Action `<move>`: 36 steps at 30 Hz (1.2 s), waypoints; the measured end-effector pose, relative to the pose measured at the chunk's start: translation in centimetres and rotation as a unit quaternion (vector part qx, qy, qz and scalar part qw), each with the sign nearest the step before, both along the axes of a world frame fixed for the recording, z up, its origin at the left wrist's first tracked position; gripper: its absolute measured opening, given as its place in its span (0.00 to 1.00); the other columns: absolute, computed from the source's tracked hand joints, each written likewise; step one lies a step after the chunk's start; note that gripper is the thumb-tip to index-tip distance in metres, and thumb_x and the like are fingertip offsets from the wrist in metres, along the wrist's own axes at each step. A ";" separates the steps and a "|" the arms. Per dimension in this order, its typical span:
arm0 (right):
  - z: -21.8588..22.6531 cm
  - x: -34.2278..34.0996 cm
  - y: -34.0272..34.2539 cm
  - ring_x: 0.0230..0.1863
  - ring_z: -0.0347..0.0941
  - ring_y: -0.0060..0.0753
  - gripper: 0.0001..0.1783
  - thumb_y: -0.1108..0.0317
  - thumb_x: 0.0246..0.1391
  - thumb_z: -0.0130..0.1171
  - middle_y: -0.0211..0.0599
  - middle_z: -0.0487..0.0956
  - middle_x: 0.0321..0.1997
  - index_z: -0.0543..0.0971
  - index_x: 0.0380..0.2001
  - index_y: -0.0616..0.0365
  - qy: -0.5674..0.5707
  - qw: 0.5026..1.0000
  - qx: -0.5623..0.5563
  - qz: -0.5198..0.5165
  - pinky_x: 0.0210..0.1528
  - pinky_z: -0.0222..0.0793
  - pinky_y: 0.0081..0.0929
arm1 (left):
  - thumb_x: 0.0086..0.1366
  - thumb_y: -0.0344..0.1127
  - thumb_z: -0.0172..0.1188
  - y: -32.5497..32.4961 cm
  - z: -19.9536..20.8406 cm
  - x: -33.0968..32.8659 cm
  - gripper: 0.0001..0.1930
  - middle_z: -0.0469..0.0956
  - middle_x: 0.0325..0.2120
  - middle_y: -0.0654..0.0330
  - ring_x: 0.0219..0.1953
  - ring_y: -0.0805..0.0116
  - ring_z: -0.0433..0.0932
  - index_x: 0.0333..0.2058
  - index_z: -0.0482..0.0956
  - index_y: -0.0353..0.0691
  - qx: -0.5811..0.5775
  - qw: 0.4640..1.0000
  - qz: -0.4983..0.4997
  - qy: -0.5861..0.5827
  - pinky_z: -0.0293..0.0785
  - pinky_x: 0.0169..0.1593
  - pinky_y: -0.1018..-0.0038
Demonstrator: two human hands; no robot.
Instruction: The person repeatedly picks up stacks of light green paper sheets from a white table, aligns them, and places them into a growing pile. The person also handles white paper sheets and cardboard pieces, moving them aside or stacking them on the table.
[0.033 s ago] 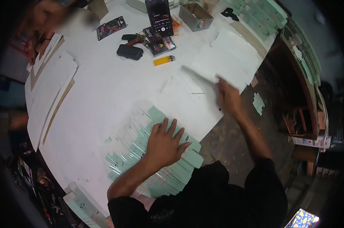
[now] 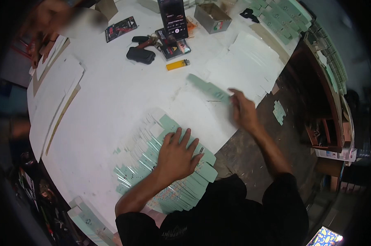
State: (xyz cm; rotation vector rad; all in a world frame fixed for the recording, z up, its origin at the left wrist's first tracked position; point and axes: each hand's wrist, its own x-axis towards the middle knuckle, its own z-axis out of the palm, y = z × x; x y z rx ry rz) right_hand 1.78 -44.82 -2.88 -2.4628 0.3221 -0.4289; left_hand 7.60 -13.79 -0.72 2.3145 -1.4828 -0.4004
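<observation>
My left hand lies with its fingers spread on a fanned-out batch of flat mint-green cartons along the table's near side. The cartons overlap like shingles, and some have shiny strips and small printed dots. Out to the right, my right hand is closed on one end of a narrow, flat mint-green carton. That carton is held above the white table, slanting up and to the left, somewhat blurred. My fingertips on its underside are hidden.
Beyond my hands are a yellow lighter, a black case, a phone propped upright and a metal tin. White sheets lie right, more sheets left. Mint-green cartons stand far right. Another person's arm reaches in far left.
The carton in my right hand has turned from nearly edge-on to showing its green face, and that hand has shifted slightly left. My left hand stays where it was.
</observation>
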 end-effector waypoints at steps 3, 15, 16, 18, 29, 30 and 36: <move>0.0 -0.6 5.3 0.37 0.81 0.57 0.25 0.69 0.61 0.66 0.51 0.80 0.40 0.78 0.60 0.64 0.026 0.996 -0.023 0.076 0.37 0.76 0.45 | 0.72 0.50 0.59 0.2 0.6 0.4 0.25 0.71 0.66 0.39 0.72 0.35 0.64 0.61 0.81 0.44 -0.022 0.997 -0.021 -0.067 0.48 0.76 0.40; 0.8 0.2 7.6 0.38 0.80 0.71 0.10 0.70 0.62 0.58 0.67 0.81 0.34 0.78 0.40 0.69 0.184 0.958 0.160 0.151 0.42 0.75 0.56 | 0.50 0.34 0.67 -0.6 0.3 1.6 0.49 0.54 0.76 0.38 0.78 0.34 0.49 0.74 0.63 0.46 0.040 0.995 -0.085 -0.034 0.36 0.74 0.26; 0.1 0.2 5.3 0.39 0.81 0.67 0.09 0.70 0.64 0.58 0.64 0.82 0.35 0.81 0.36 0.66 0.123 0.989 0.080 0.015 0.44 0.76 0.56 | 0.56 0.43 0.69 -0.8 0.7 1.8 0.46 0.53 0.76 0.40 0.79 0.35 0.47 0.74 0.64 0.48 0.083 0.990 -0.103 -0.054 0.34 0.75 0.26; 1.5 2.0 -1.2 0.50 0.81 0.58 0.23 0.65 0.64 0.62 0.59 0.81 0.55 0.78 0.60 0.62 -0.096 0.931 -0.344 -0.077 0.48 0.79 0.51 | 0.59 0.51 0.69 -0.3 2.0 1.6 0.44 0.55 0.76 0.42 0.79 0.35 0.48 0.73 0.66 0.47 0.013 0.997 -0.081 0.010 0.34 0.75 0.27; 1.3 1.5 5.2 0.37 0.80 0.56 0.20 0.74 0.61 0.62 0.53 0.79 0.39 0.78 0.56 0.66 -0.001 0.972 -0.208 0.106 0.38 0.76 0.49 | 0.71 0.44 0.59 -0.6 0.6 0.8 0.30 0.62 0.73 0.40 0.76 0.39 0.59 0.69 0.72 0.45 0.030 0.999 -0.024 -0.002 0.51 0.76 0.44; 1.2 1.5 5.5 0.37 0.79 0.58 0.20 0.74 0.61 0.62 0.54 0.79 0.38 0.78 0.56 0.67 -0.006 0.979 -0.174 0.106 0.37 0.76 0.49 | 0.69 0.43 0.61 -0.8 0.7 0.7 0.32 0.62 0.73 0.41 0.76 0.39 0.58 0.70 0.71 0.43 -0.001 1.000 -0.017 -0.018 0.49 0.76 0.43; 2.0 0.0 9.8 0.34 0.79 0.66 0.08 0.76 0.61 0.58 0.60 0.80 0.32 0.77 0.43 0.68 0.151 0.952 0.206 0.171 0.39 0.75 0.55 | 0.56 0.38 0.69 -1.1 0.8 0.7 0.45 0.55 0.76 0.40 0.79 0.38 0.48 0.73 0.64 0.38 0.031 0.994 -0.065 -0.083 0.37 0.77 0.33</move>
